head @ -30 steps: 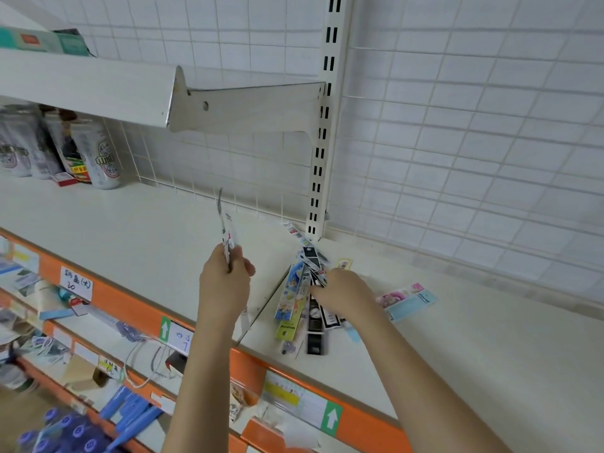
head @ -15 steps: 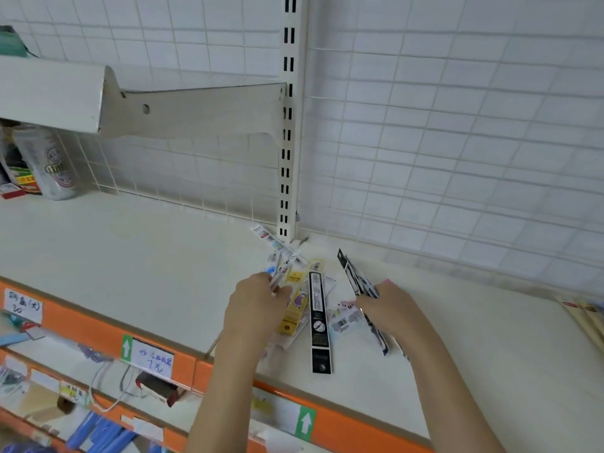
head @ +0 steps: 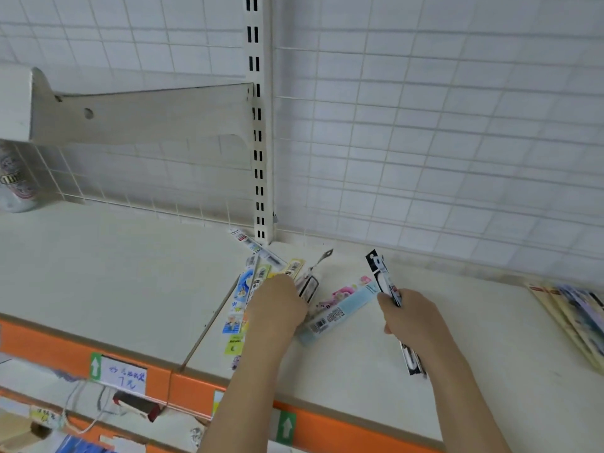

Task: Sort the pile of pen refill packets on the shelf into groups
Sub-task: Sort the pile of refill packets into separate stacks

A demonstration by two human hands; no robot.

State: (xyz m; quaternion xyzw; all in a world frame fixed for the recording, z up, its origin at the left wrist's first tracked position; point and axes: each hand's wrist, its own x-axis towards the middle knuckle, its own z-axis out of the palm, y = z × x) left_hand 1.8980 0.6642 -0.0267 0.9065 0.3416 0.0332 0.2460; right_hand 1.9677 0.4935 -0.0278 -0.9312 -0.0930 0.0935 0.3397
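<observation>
A loose pile of pen refill packets (head: 261, 273) lies on the cream shelf (head: 114, 273) below the slotted upright. My left hand (head: 277, 305) rests on the pile, fingers closed on a black-and-white packet (head: 309, 287) whose top sticks up. My right hand (head: 411, 318) holds black packets (head: 382, 276) upright-tilted, their lower ends showing below the wrist. A light blue packet (head: 340, 312) with pink cartoon print lies flat between the hands. A blue and yellow cartoon packet (head: 237, 315) lies left of my left hand.
A row of yellowish packets (head: 568, 318) lies at the shelf's right edge. A can (head: 18, 184) stands at far left under the upper shelf bracket (head: 140, 116). An orange price rail (head: 183, 387) with labels runs along the front; a wire grid backs the shelf.
The view shifted right, bringing the right-hand row of packets into sight. My right hand carried the black packets further right. My left hand came down onto the pile and closed on a packet.
</observation>
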